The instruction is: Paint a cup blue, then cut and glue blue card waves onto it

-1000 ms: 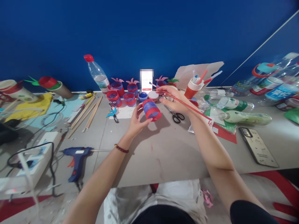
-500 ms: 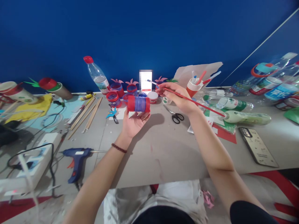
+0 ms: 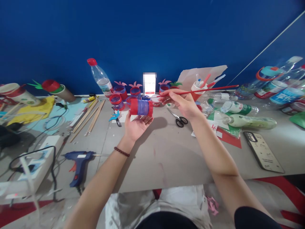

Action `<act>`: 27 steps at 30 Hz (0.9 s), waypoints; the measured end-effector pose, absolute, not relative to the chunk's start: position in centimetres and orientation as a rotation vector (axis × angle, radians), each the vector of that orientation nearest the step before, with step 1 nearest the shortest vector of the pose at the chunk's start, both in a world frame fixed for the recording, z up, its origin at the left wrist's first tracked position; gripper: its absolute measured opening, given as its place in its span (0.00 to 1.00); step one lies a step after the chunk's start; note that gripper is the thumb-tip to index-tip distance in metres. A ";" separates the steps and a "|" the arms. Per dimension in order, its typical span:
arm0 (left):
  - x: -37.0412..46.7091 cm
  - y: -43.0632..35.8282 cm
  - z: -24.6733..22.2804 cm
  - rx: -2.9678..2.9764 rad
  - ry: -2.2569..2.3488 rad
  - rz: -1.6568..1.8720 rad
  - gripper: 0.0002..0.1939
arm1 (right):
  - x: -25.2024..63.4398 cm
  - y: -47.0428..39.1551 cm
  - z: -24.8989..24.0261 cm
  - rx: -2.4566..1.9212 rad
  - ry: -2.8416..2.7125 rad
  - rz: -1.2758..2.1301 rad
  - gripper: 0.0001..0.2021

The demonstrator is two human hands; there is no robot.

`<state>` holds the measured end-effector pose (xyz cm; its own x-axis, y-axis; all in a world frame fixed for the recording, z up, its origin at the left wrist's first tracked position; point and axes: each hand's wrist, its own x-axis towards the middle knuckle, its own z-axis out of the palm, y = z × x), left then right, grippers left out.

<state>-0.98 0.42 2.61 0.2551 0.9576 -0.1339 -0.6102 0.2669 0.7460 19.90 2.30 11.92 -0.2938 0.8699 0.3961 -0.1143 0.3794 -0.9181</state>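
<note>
My left hand point(image 3: 136, 128) holds a small cylinder point(image 3: 143, 107), painted red at both ends and purple round the middle, lying sideways above the table. In my right hand point(image 3: 183, 103) is a paintbrush point(image 3: 214, 89) with a long red handle slanting up to the right. Its tip points left, close to a white-lidded jar point(image 3: 155, 101); whether they touch I cannot tell. Behind the cylinder stand a red and purple cup point(image 3: 116, 101) and several similar ones with pink paper leaves point(image 3: 135, 85). An upright phone point(image 3: 150, 83) shows a bright screen.
Black-handled scissors point(image 3: 180, 121) lie right of the cylinder. A blue glue gun point(image 3: 79, 163) and a white power strip point(image 3: 43, 162) are at left, with wooden sticks point(image 3: 89, 117) beyond. Several plastic bottles point(image 3: 239, 107) and another phone point(image 3: 263, 152) lie at right.
The brush has swung round: its handle end rose from low right to high right, and its tip dropped toward the jars. My left hand with the cylinder stays almost still.
</note>
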 end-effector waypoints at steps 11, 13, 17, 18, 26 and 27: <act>1.1 -1.7 2.1 1.397 0.501 0.850 0.44 | 22.2 3.1 13.0 -0.833 -1.530 0.936 0.15; 1.5 -2.1 1.5 1.476 0.453 0.791 0.48 | 22.8 3.5 12.8 -0.870 -1.527 0.898 0.16; 1.7 -2.4 1.0 1.642 0.625 0.879 0.47 | 22.8 3.6 12.6 -0.883 -1.492 0.889 0.16; 1.7 -2.3 0.9 1.691 0.722 0.944 0.46 | 22.6 3.5 12.6 -0.871 -1.486 0.903 0.17; 1.4 -0.9 0.4 1.997 1.176 1.459 0.41 | 21.6 3.6 11.9 -0.882 -1.435 0.991 0.27; 1.3 -0.9 0.4 1.995 1.187 1.507 0.41 | 21.4 3.7 11.7 -0.904 -1.419 1.007 0.28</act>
<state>1.31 -0.87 0.42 0.0721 0.7958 0.6012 0.3979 -0.5757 0.7143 21.45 3.71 11.72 -0.0869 0.9353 0.3430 -0.0143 0.3431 -0.9392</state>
